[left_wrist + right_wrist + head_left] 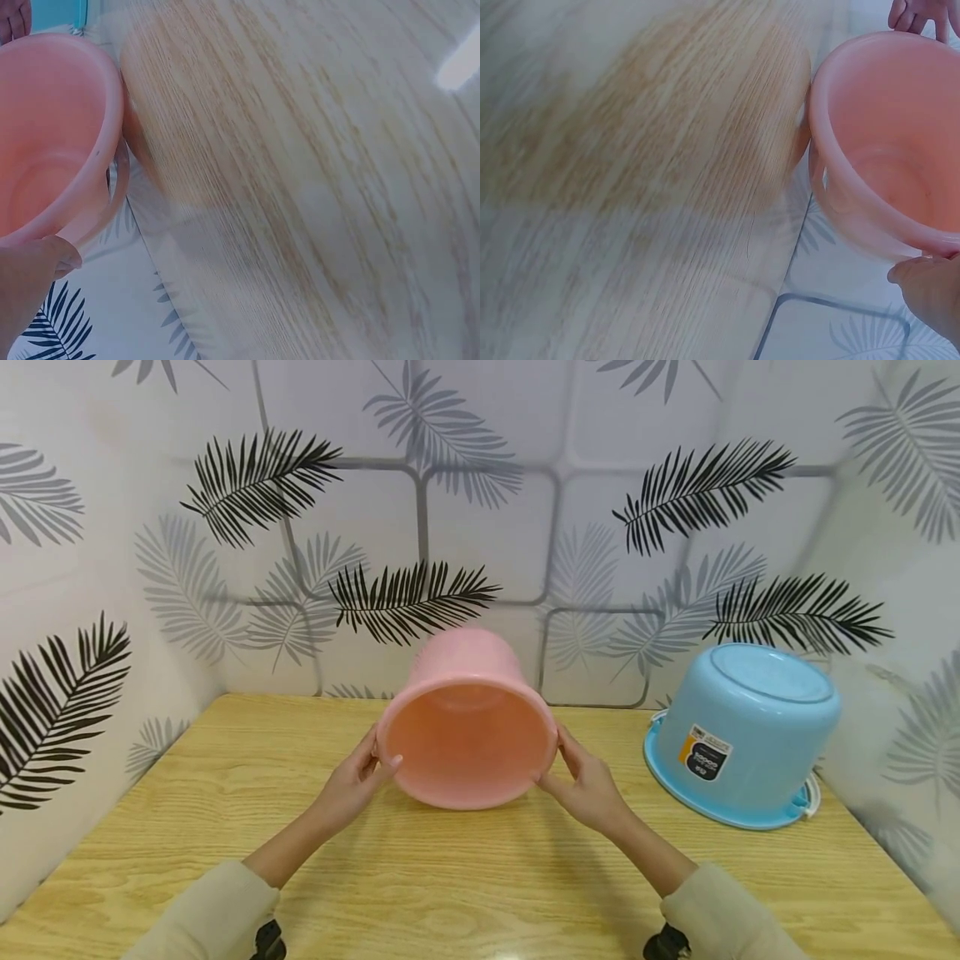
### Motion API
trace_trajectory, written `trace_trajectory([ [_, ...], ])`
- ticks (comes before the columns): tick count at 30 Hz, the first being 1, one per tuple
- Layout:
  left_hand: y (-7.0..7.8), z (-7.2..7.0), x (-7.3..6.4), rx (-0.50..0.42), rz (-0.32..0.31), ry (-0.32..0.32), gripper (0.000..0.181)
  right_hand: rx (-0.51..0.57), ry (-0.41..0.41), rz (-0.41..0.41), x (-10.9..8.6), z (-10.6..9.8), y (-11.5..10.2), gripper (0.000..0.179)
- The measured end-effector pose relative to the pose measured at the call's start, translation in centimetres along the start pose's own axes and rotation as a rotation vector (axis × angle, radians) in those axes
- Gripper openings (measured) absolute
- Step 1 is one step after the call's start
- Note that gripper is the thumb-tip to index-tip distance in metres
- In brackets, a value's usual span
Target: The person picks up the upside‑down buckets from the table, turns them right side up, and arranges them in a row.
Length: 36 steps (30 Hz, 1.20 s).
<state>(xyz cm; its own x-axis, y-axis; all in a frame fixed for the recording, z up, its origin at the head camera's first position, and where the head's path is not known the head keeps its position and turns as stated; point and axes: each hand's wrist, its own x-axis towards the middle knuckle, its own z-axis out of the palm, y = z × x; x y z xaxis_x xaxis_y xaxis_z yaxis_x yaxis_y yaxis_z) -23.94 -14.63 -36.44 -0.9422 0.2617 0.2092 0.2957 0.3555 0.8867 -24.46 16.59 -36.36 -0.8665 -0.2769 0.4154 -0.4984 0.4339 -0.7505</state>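
Note:
A pink plastic bucket (467,727) is tipped on its side over the wooden table, its open mouth facing me and its base toward the wall. My left hand (354,783) grips the rim on the left, thumb at the mouth's edge. On the opposite side, my right hand (591,785) holds the rim the same way. Inside, the bucket holds nothing. Its lower rim lies close to the tabletop in both wrist views. The left wrist view shows a handle (120,191) along the rim.
Upside down on the right of the table (247,810) stands a light blue bucket (757,727) with a label (705,753) and a white handle (812,795). A leaf-patterned wall (487,543) borders the table at the back.

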Motion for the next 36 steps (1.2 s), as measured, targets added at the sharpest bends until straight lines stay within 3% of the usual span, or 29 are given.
trace_trajectory([
  [9, -0.66, -0.07, 0.16, -0.008, 0.144, -0.013, 0.085, -0.055, 0.011, -0.058, -0.03, -0.17, 0.18, 0.089],
  [13, -0.7, -0.18, 0.24, -0.024, 0.176, -0.018, 0.088, -0.091, 0.012, -0.062, -0.07, -0.23, 0.19, 0.094],
  [27, -0.82, -0.44, 0.11, -0.028, 0.154, -0.015, 0.093, -0.187, 0.012, -0.119, -0.42, 0.12, 0.38, 0.107],
  [36, -0.18, -0.68, 0.46, 0.087, 0.213, 0.068, 0.1, -0.227, 0.025, -0.197, -0.08, -0.25, 0.19, 0.119],
])
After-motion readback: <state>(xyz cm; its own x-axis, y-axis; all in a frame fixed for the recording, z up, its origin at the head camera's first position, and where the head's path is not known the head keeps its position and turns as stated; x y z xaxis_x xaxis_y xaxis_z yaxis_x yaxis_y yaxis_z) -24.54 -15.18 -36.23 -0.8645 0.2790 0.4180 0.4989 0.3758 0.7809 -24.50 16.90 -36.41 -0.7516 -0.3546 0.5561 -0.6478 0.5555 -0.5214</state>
